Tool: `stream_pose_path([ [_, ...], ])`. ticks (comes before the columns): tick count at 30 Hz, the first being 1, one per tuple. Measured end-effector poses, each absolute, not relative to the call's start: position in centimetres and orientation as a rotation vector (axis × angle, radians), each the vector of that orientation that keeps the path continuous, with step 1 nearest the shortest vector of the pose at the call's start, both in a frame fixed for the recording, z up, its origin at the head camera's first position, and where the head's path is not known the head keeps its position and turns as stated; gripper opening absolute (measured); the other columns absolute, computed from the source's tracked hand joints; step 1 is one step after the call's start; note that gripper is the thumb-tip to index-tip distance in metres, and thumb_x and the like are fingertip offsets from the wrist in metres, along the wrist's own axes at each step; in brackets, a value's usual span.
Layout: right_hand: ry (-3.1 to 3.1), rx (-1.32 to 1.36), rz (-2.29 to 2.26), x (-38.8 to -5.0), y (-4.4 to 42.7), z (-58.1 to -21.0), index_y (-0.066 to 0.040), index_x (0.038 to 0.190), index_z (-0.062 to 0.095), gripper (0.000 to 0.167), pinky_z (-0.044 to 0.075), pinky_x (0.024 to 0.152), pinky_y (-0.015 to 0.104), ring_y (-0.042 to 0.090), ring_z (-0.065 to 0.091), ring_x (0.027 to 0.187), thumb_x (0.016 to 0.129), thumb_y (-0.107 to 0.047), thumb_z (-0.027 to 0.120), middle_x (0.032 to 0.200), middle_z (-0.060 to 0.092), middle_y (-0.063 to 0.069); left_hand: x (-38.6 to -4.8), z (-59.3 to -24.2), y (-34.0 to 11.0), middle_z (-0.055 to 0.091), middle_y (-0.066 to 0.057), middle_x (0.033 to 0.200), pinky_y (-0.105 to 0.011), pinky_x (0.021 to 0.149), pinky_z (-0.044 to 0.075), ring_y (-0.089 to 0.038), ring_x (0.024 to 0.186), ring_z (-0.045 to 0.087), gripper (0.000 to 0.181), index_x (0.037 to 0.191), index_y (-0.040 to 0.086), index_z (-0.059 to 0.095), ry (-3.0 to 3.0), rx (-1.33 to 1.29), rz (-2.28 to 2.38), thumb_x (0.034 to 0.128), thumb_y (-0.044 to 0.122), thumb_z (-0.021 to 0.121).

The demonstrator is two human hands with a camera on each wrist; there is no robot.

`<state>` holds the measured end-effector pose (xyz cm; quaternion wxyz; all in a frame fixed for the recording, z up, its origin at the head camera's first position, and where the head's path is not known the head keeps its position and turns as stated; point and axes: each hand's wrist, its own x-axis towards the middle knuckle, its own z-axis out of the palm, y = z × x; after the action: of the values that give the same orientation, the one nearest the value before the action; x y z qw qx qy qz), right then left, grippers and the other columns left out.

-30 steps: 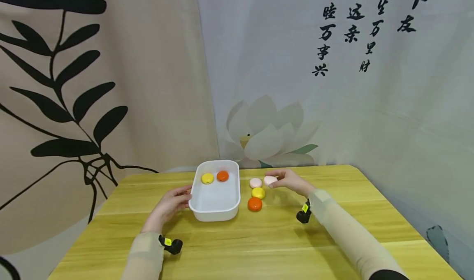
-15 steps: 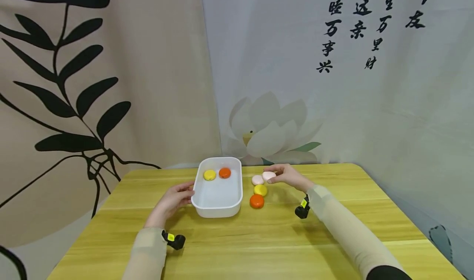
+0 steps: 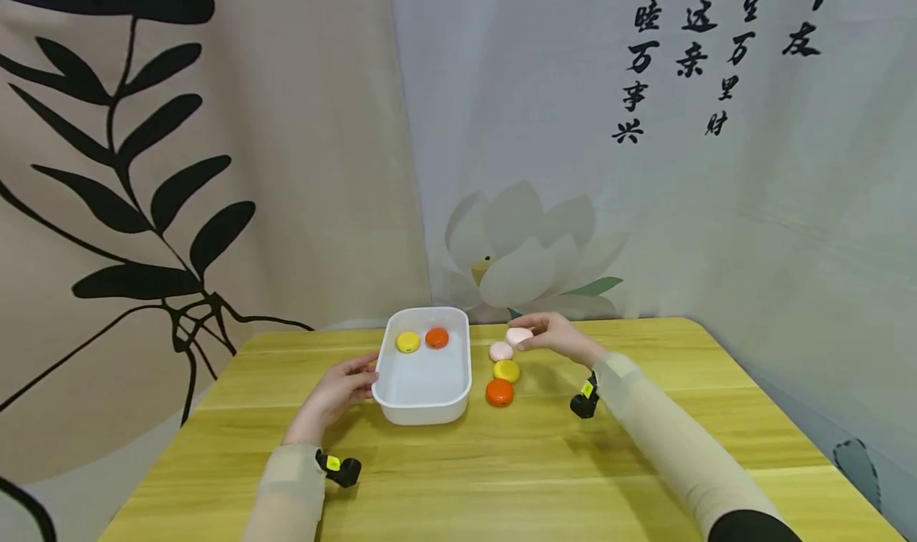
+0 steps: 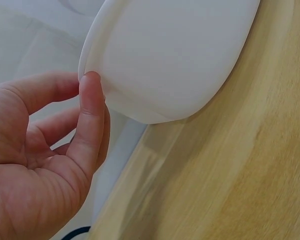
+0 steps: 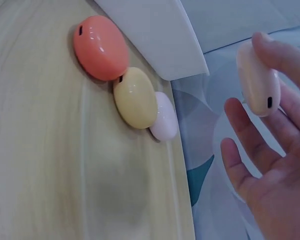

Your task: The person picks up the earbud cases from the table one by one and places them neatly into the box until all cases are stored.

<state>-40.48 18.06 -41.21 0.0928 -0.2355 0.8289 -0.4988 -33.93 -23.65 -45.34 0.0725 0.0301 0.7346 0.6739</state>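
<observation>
Right hand (image 5: 285,175) pinches glossy pale pink rounded disc (image 5: 258,82) between thumb and nearer fingers, other two fingers spread apart below. Disc held clear of desk (image 3: 430,486); in right wrist view, long axis steep, dark-slotted end down. Left hand (image 4: 45,185) pinches left rim of white rectangular plastic-looking tray (image 3: 423,383), long axis pointing away from person. Just right of tray, row going away: glossy orange disc (image 3: 499,392), yellow disc (image 3: 505,370), second pink disc (image 3: 501,351). Tray's far end holds one flat round yellow piece (image 3: 407,341), one orange piece (image 3: 437,337).
</observation>
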Motion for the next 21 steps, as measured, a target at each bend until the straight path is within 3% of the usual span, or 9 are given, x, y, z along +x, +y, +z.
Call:
stream_pose_path([
  [7,2.446,-0.682,-1.480,-40.6,17.5,-40.6,-0.009,0.129,0.062,0.050,0.048,0.092,0.038,0.021,0.061,0.098,0.083,-0.020,0.078,0.122,0.064,0.007,-33.8,-45.5,-23.6,0.052,-0.014,0.108,-0.023,0.071,0.054,-0.019,0.083,0.059,0.055,0.146,-0.006,0.034,2.209,0.090,2.032,0.0959,0.001,0.056],
  [14,2.400,-0.700,-1.495,-40.8,16.6,-40.1,-0.003,0.131,0.060,0.052,0.048,0.093,0.038,0.022,0.060,0.104,0.084,-0.016,0.076,0.125,0.063,0.009,-33.9,-45.6,-23.7,0.048,-0.027,0.119,-0.023,0.071,0.054,-0.022,0.085,0.060,0.052,0.144,-0.007,0.037,2.193,0.086,2.034,0.0958,-0.001,0.054],
  [21,2.401,-0.726,-1.497,-41.3,15.9,-39.8,-0.004,0.131,0.060,0.052,0.048,0.094,0.038,0.020,0.061,0.103,0.084,-0.017,0.077,0.123,0.064,0.007,-34.1,-45.7,-23.6,0.049,-0.026,0.118,-0.024,0.071,0.054,-0.023,0.085,0.060,0.050,0.143,-0.005,0.041,2.206,0.071,2.045,0.0956,0.000,0.055],
])
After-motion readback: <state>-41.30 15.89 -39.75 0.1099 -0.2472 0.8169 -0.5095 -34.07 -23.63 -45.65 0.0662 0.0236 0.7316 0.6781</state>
